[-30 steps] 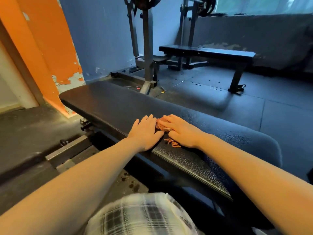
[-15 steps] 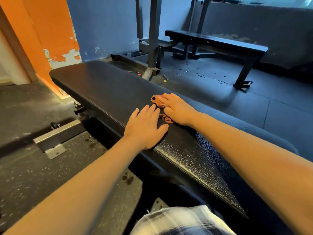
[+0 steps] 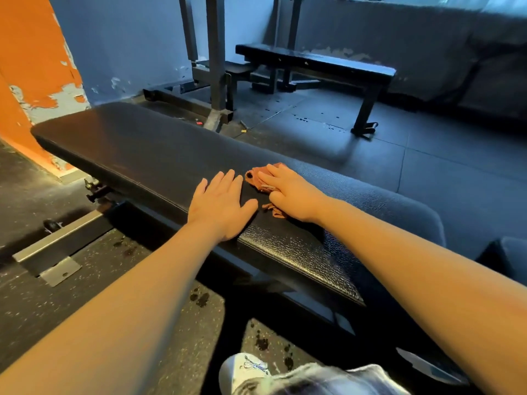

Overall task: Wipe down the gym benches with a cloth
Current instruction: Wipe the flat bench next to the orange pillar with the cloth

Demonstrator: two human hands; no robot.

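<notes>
Cloth (image 3: pixel 255 180) on bench (image 3: pixel 137 143), under right hand (image 3: pixel 292 193); left hand (image 3: pixel 222 208) beside.

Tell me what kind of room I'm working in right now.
Most likely a small gym or weight room. A padded black bench fills the foreground, a second flat bench stands beyond it, steel rack uprights rise beside that, and dark rubber tiles cover the floor.

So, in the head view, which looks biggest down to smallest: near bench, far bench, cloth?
1. Near bench.
2. Far bench, perhaps only smaller through distance.
3. Cloth, partly hidden under the right hand.
</notes>
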